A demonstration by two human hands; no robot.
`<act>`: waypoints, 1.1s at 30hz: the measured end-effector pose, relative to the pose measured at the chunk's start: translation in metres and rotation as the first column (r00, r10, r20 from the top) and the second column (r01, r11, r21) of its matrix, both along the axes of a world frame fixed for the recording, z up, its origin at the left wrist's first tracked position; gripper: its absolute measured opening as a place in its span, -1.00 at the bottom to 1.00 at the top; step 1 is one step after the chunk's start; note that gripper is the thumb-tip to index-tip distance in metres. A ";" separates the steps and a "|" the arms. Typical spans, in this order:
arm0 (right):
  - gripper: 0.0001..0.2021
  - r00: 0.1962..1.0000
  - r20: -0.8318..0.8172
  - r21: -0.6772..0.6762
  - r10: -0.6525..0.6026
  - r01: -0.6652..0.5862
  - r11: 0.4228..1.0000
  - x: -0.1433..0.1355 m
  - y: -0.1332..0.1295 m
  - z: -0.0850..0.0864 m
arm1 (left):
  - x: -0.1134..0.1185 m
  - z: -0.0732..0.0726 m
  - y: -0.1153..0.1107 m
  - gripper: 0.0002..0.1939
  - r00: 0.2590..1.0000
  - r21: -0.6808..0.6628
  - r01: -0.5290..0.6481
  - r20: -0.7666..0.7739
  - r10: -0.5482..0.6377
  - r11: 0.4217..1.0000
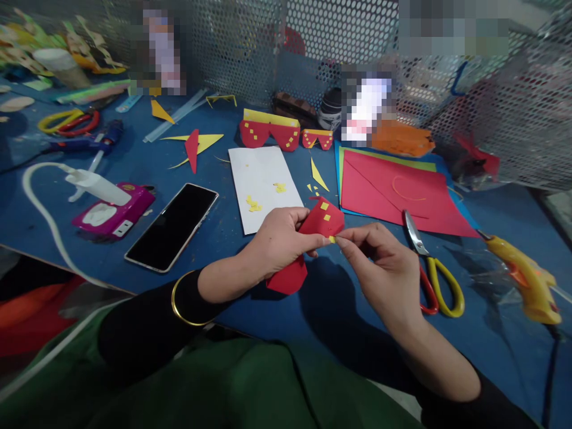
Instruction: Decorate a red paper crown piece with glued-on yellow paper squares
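Observation:
My left hand (286, 241) is closed round a red paper cutout (288, 279), which looks like a pair of paper glasses and is held at a tilt. Two yellow squares (327, 218) sit on its upper lobe. At the cutout's edge, my right hand (379, 262) pinches a small yellow paper piece (332, 239), its fingertips close to my left thumb. Just beyond my hands lies a white sheet (263, 170) with little heaps of yellow bits (253, 204) on it. Part of the cutout's middle is hidden behind my left hand.
Scissors (431, 271) and a yellow glue gun (522, 277) lie to the right, near red paper sheets (384, 185). A phone (172, 226) and a purple power adapter (114, 208) are on the left. Finished-looking red paper glasses (269, 132) stand at the back by a perforated metal screen (232, 53).

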State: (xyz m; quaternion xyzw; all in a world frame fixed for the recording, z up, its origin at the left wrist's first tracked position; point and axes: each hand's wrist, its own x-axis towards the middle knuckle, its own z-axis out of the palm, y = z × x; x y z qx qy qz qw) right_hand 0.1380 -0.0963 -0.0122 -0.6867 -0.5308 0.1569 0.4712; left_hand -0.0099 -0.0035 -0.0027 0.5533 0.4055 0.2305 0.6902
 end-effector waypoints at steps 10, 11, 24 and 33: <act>-0.88 0.998 -0.060 -0.059 0.018 -0.022 0.998 0.003 0.002 0.000 | 0.002 -0.004 0.000 -0.85 1.000 -0.021 0.016 0.027 -0.015 1.000; -0.87 0.999 -0.045 -0.054 0.021 -0.023 0.998 0.003 0.002 0.000 | 0.002 -0.004 0.000 -0.85 0.999 -0.023 0.017 0.031 -0.016 1.000; -0.84 0.974 -0.205 0.011 -0.101 0.105 0.994 -0.004 0.003 -0.011 | 0.002 -0.002 -0.002 -0.92 0.998 -0.066 0.018 0.066 -0.014 0.998; -0.87 0.983 -0.142 0.037 -0.115 0.121 0.992 -0.008 0.005 -0.015 | 0.003 -0.003 -0.004 -0.90 0.997 -0.072 0.011 0.074 -0.006 0.997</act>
